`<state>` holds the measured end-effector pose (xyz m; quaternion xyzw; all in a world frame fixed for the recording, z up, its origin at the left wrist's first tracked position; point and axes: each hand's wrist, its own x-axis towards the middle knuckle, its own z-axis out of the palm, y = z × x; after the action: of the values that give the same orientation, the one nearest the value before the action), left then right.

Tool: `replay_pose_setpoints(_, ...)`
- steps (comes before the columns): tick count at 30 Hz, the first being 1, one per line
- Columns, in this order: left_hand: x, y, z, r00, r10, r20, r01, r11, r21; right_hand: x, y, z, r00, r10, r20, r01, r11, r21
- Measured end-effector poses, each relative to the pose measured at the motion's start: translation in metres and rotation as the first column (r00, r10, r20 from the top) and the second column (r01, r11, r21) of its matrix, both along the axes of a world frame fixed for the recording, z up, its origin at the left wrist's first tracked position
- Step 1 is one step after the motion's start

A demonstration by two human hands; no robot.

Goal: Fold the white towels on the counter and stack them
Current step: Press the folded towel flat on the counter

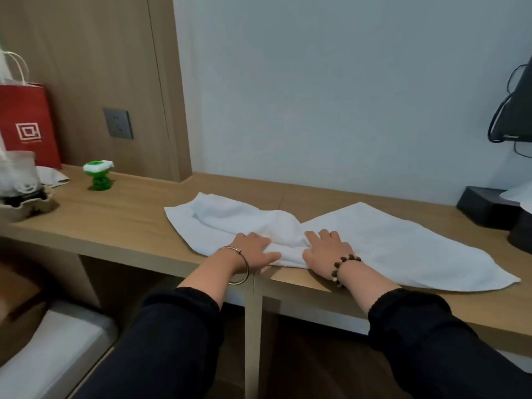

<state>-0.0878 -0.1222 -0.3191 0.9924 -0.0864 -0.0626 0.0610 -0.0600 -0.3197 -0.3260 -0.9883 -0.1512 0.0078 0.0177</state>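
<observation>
White terry is lying across the middle of the wooden worktop (129, 223), close to its near edge. The towel (403, 246) is spreading flat to the right, while its left part is bunching up in soft ridges. From where I am standing I cannot tell whether this is one long towel or two overlapping in the middle.

The person's left hand (253, 249) is resting on the bunched part with its fingers loosely straight, pressing down and gripping nothing. The right hand (325, 249) is lying just beside it, fingers spread flat on the cloth, likewise grasping nothing. A bangle (239, 264) is hanging on the left wrist and beads (345, 267) are circling the right.

To my eye the job is barely beginning. No neat fold is showing, no stack is standing anywhere, and the cloth is looking as though it is being smoothed out first. All of the folding and stacking is remaining to be done.

As for writing, the red bag (26, 125) at the far left is carrying a white square, maze-like logo with a line of tiny print beneath it, too small to read. The green trinket (99, 175) and the black box (483, 205) at the right are showing no label that I can make out.
</observation>
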Motion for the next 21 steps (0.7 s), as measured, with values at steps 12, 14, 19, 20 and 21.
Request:
replay_pose_setpoints(12, 0.016, 0.001, 0.012, 0.991, 0.127, 0.03, -0.12, 0.976, -0.181, 0.009, -0.009, -0.002, 0.998, 0.049, 0.034, -0.05, 0.999, 0.021)
replay_pose_setpoints(14, 0.024, -0.002, 0.013, 0.986, 0.136, 0.101, -0.127, 0.988, -0.091, 0.012, -0.01, -0.007, 0.999, 0.046, 0.027, -0.048, 0.998, 0.047)
replay_pose_setpoints(19, 0.038, -0.003, 0.007, 0.967, 0.202, 0.157, -0.2, 0.979, -0.029, 0.023, -0.015, -0.007, 0.996, -0.004, -0.087, 0.026, 0.968, 0.248)
replay_pose_setpoints(20, 0.039, -0.002, 0.007, 0.957, 0.207, 0.203, -0.201, 0.978, -0.047, 0.025, -0.016, -0.004, 0.99, -0.03, -0.141, 0.075, 0.942, 0.327)
replay_pose_setpoints(21, 0.041, -0.002, 0.006, 0.945, 0.197, 0.26, -0.192, 0.98, -0.045, 0.026, -0.016, 0.0, 0.982, -0.058, -0.178, 0.122, 0.917, 0.379)
